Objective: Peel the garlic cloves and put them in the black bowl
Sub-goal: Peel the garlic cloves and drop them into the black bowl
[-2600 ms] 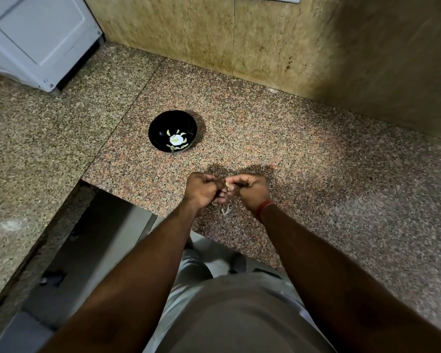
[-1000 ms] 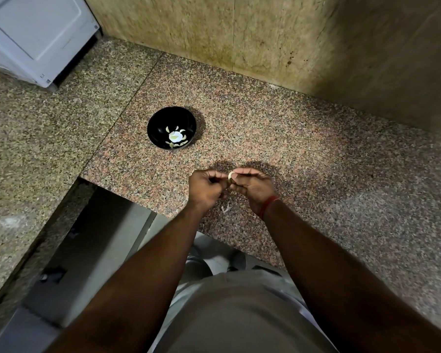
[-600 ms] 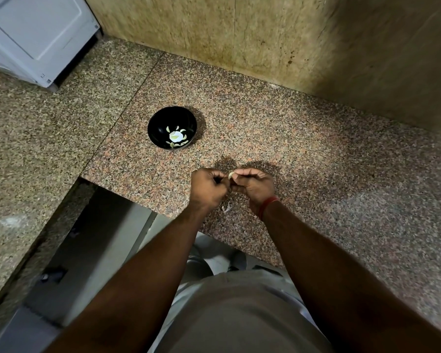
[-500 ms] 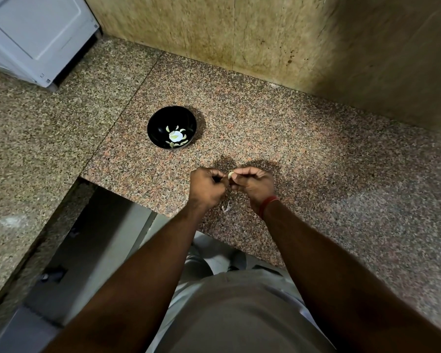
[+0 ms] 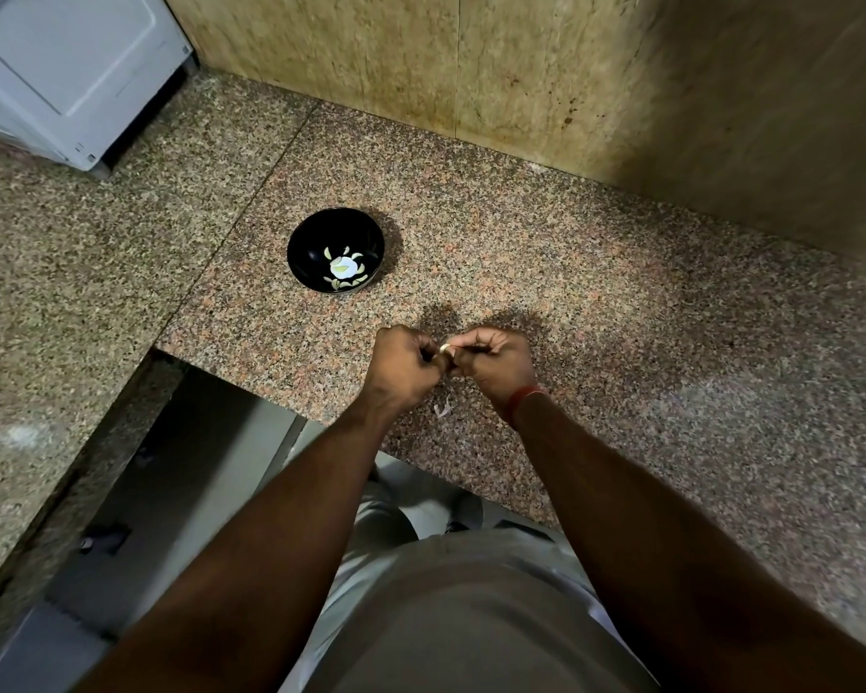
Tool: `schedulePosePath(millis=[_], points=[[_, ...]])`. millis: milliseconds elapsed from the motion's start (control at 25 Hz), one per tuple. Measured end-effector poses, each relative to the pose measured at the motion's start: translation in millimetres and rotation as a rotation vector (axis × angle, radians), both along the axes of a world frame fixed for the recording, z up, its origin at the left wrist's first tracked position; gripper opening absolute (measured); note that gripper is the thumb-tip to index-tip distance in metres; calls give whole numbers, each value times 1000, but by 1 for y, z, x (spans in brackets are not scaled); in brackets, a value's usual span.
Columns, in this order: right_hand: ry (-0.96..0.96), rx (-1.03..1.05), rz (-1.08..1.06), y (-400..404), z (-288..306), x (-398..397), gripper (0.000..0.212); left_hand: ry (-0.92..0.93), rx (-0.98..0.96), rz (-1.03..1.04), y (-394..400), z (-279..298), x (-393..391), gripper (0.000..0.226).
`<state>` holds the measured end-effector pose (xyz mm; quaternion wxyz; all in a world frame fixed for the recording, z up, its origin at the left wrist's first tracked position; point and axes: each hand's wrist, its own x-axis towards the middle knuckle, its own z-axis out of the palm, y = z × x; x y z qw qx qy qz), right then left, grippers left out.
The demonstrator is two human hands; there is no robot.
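A pale garlic clove (image 5: 445, 348) shows between my two hands above the granite counter (image 5: 621, 302). My right hand (image 5: 496, 365) pinches it with curled fingers. My left hand (image 5: 403, 365) is curled tight against it and its fingertips work at the clove. The black bowl (image 5: 311, 252) stands up and to the left of my hands; a white flower pattern shows inside it, and I cannot tell whether pale cloves lie there. A scrap of garlic skin (image 5: 443, 406) lies on the counter below my hands.
A white appliance (image 5: 66, 67) stands at the far left corner. Tan stone walls (image 5: 521, 67) bound the counter behind and on the right. The counter's front edge (image 5: 251, 387) drops to a dark gap at the lower left.
My hands have stayed together on the clove and shifted slightly up the counter. The bowl has not moved.
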<state>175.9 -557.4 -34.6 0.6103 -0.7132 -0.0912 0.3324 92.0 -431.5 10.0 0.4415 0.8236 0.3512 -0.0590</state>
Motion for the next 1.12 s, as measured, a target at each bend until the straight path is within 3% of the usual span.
schedulePosePath(millis=[400, 760, 1120], points=[[11, 29, 33, 1, 5, 1, 13, -46, 71, -37, 4, -12, -4, 13], [261, 142, 26, 1, 5, 10, 26, -245, 18, -4, 10, -23, -5, 20], [292, 159, 18, -6, -2, 11, 28, -221, -69, 223, 12, -29, -7, 16]])
